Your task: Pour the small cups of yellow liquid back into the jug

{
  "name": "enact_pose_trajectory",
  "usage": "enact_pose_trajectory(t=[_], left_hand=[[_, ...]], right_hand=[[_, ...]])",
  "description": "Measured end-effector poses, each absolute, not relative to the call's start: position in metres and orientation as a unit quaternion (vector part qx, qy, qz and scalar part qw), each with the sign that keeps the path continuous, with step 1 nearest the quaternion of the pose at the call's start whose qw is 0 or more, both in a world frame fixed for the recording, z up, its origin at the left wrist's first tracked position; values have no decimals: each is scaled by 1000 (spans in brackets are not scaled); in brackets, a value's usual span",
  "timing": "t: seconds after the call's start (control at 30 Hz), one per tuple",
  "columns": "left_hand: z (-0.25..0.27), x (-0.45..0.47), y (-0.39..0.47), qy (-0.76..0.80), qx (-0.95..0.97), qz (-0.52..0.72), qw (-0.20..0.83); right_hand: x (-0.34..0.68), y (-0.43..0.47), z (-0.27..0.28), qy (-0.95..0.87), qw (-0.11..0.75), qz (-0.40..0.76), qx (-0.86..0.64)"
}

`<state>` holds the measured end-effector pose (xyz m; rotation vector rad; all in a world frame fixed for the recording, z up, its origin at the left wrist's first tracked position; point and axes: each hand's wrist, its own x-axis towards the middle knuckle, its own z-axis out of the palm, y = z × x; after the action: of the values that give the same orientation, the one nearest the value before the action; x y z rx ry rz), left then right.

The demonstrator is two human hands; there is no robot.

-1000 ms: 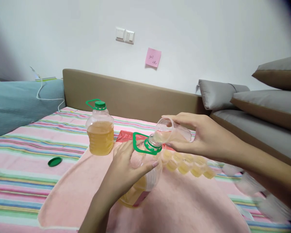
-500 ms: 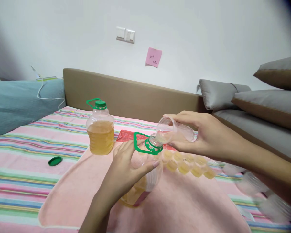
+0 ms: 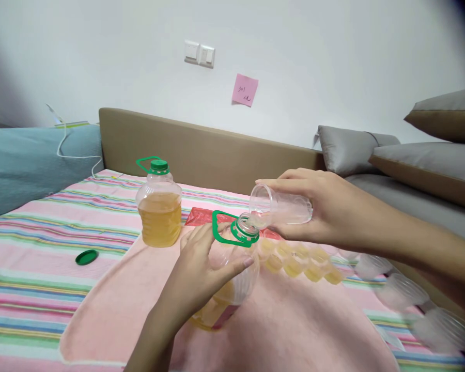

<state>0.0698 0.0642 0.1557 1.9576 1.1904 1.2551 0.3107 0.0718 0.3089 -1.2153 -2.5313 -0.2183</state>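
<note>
My left hand is wrapped round the upper side of a clear plastic bottle, which leans towards the right. Its neck is uncapped, with a green ring and carry handle, and yellow liquid lies low inside. Between the thumb and fingers of my right hand is a clear plastic cup, tipped on its side. The cup's rim is at the bottle's mouth, and whether liquid is flowing is hard to make out. Several small cups of yellow liquid stand in rows behind the bottle.
A second, capped bottle of yellow liquid stands at the back left. A green cap lies on the striped sheet. Stacked clear cups lie at the right, below my forearm. A red plastic bag and grey cushions are farther back.
My right hand has tipped the cup further, raising its base until it lies nearly level. My left hand and the bottle look almost unmoved.
</note>
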Motion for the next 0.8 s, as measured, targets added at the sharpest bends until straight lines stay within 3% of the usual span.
enact_pose_trajectory(t=[0.4, 0.8], left_hand=[[157, 70, 65, 441, 723, 463, 260], [153, 70, 65, 444, 723, 466, 251]], right_hand=[[297, 68, 322, -900, 96, -171, -389], [288, 68, 331, -908, 60, -194, -366]])
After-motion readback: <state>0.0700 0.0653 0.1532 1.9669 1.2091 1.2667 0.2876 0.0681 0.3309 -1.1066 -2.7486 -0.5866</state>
